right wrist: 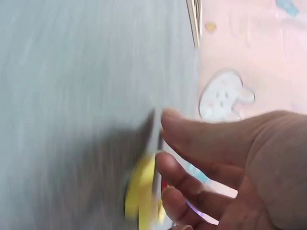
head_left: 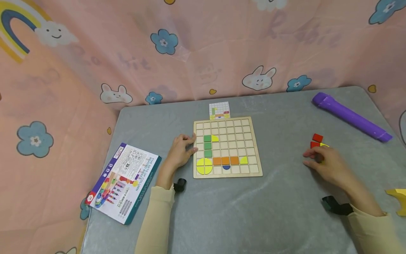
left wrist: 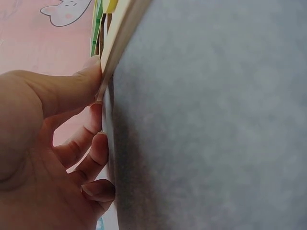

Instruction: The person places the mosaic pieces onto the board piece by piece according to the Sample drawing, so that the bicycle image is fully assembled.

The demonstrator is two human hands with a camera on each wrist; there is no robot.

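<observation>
At its left edge, the wooden grid board [head_left: 227,148] is touched by the thumb and index finger of my left hand [head_left: 181,151]; the left wrist view shows the thumb [left wrist: 86,81] against the rim. On the board lie three green squares [head_left: 207,145], three orange squares [head_left: 225,161], a blue half-circle [head_left: 226,167], a yellow circle of quarter pieces [head_left: 204,166] and separate yellow pieces [head_left: 243,160]. My right hand [head_left: 330,164] hovers by red squares [head_left: 318,137] and partly hidden yellow pieces [right wrist: 141,189]. Thumb and index stand apart, nothing seen between them.
A printed pattern card [head_left: 219,110] lies behind the board. To the left is a flat box [head_left: 125,183]. A purple tube [head_left: 352,116] lies at the back right, and a yellow object [head_left: 398,199] is at the right edge. Patterned pink cloth [head_left: 203,46] hangs behind the grey table.
</observation>
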